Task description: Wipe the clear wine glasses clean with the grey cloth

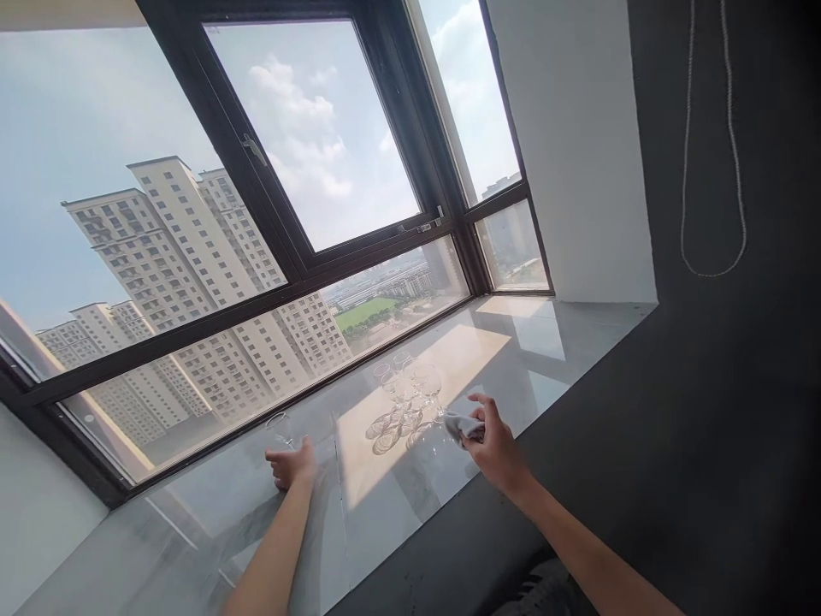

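My left hand [291,467] is at the left part of the windowsill, its fingers curled at the lower part of a clear stemmed glass [280,424]. The glass's rim and bowl show above the hand; its foot is hidden. A crumpled pale grey cloth [463,425] is held between the thumb and fingers of my right hand [493,445], over the front of the sill. Just left of the cloth, several clear stemmed glasses [401,389] stand close together in a patch of sunlight, casting shadows towards me.
The glossy stone windowsill [378,488] runs diagonally below a dark-framed window [301,282]. A white wall [583,154] closes off its right end. A looped cord [744,231] hangs at the far right. Below the sill's front edge, a dark shoe [542,590] is partly visible.
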{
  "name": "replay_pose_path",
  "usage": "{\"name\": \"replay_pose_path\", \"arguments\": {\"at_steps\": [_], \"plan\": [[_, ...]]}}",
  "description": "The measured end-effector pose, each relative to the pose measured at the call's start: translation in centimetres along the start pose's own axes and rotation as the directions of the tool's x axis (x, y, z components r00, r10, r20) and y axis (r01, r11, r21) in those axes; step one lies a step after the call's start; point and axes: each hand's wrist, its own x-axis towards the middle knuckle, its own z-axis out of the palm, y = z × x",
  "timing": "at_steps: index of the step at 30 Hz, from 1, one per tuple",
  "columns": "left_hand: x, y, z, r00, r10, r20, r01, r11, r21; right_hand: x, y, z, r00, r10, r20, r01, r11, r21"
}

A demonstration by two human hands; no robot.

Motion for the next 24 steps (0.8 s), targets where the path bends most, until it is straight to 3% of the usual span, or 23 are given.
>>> {"name": "replay_pose_path", "arguments": {"at_steps": [3,8,12,14,15,17,21,22,24], "plan": [[1.3,0.4,0.0,0.992,0.047,0.117,-0.050,0.999,0.021,-0.1,0.0,0.1,1.000,0.000,-0.004,0.000,1.000,-0.021],[1.5,0.6,-0.4,0.972,0.119,0.201,-0.128,0.991,0.031,-0.3,0.0,0.1,1.000,0.006,0.018,-0.006,0.999,-0.039],[-1.2,0.1,-1.8,0.935,0.290,0.203,-0.286,0.957,-0.051,-0.4,-0.3,0.6,1.000,-0.018,0.025,0.019,0.999,-0.047],[-4.0,-0.1,-2.7,0.884,0.428,0.186,-0.417,0.904,-0.097,-0.6,-0.7,1.0,0.996,-0.059,0.071,0.062,0.997,-0.036],[-5.7,-0.1,-3.0,0.804,0.565,0.184,-0.550,0.825,-0.130,-0.9,-1.0,1.2,0.991,-0.086,0.102,0.090,0.996,-0.026],[-9.4,0.2,-3.5,0.576,0.787,0.219,-0.763,0.614,-0.202,-1.4,-2.1,1.6,0.977,-0.151,0.152,0.154,0.988,-0.006],[-15.3,1.3,-3.8,0.065,0.974,0.218,-0.973,0.111,-0.204,-2.5,-4.8,1.9,0.911,-0.333,0.244,0.350,0.936,-0.031],[-16.1,1.6,-3.9,-0.029,0.982,0.188,-0.982,0.007,-0.189,-2.7,-5.4,1.9,0.879,-0.376,0.293,0.406,0.913,-0.047],[-16.9,2.1,-4.1,-0.145,0.981,0.126,-0.979,-0.124,-0.162,-2.9,-6.6,1.9,0.807,-0.431,0.403,0.504,0.859,-0.090]]}}
